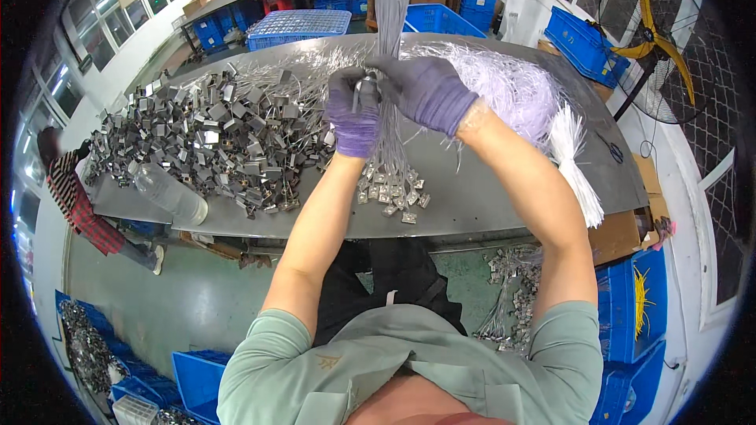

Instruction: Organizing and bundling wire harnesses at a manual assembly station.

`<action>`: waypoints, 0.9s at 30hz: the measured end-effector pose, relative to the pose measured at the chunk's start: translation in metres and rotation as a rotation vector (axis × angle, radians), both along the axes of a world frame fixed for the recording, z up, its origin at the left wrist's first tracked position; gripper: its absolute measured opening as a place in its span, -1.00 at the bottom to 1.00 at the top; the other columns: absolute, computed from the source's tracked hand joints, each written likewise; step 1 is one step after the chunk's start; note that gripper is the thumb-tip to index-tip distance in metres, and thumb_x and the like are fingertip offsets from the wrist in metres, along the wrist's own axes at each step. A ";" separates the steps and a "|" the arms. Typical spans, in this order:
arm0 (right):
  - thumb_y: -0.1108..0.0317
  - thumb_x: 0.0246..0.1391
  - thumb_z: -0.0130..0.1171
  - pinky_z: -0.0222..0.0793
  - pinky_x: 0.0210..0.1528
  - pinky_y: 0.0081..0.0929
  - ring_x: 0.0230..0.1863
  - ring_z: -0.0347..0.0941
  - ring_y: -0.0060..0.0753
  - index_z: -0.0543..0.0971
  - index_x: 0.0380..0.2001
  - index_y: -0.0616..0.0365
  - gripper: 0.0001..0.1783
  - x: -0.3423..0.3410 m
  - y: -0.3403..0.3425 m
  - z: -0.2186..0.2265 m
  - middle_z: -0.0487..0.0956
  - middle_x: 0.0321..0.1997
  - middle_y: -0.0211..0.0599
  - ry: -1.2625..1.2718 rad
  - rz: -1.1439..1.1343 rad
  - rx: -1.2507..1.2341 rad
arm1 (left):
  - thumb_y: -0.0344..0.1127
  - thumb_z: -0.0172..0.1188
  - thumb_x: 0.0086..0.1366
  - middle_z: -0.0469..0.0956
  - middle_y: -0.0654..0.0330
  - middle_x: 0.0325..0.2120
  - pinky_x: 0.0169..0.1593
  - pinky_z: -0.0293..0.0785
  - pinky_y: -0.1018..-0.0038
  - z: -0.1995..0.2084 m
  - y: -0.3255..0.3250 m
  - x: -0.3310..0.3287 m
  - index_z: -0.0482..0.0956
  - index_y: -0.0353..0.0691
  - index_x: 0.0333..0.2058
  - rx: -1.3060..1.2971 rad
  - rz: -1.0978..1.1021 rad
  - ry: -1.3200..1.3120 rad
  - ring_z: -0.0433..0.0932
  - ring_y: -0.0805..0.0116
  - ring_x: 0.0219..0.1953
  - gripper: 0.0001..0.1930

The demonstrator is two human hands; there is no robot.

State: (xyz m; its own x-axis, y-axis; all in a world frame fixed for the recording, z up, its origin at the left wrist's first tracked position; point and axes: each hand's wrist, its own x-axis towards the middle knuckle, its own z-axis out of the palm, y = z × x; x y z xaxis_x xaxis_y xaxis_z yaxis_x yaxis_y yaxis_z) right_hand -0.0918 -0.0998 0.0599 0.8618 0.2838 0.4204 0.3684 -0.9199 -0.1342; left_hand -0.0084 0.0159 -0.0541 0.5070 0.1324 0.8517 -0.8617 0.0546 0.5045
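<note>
A long bundle of thin whitish wires (391,8) stands upright between my gloved hands, over the dark metal table. Small silvery metal connectors (394,189) hang or lie at its lower end, close to the table's near edge. My left hand (352,110), in a purple and grey glove, is closed at the bundle's left side; a small grey shiny piece (365,93) shows by its fingers, its kind unclear. My right hand (431,94), gloved alike, is closed around the bundle from the right, its fingertips meeting the left hand. The fingers partly hide the wires there.
A big heap of dark metal-capped parts (220,126) covers the table's left, with a clear plastic bottle (169,193) at its front. White wires (504,90) pile up at right, beside a white tied bunch (575,165). A fan (654,43) stands far right; another person (75,197) is at left.
</note>
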 end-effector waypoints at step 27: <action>0.33 0.08 0.04 0.48 -0.26 -0.27 -0.20 0.52 -0.09 0.55 -0.29 0.05 -0.84 -0.011 -0.009 -0.051 0.55 -0.16 -0.22 -0.025 0.564 0.453 | 0.06 0.12 0.27 0.45 0.24 -0.61 -0.57 0.22 0.56 0.004 0.038 -0.006 0.52 -0.21 -0.38 -0.476 -1.448 0.733 0.27 0.49 -0.72 -0.61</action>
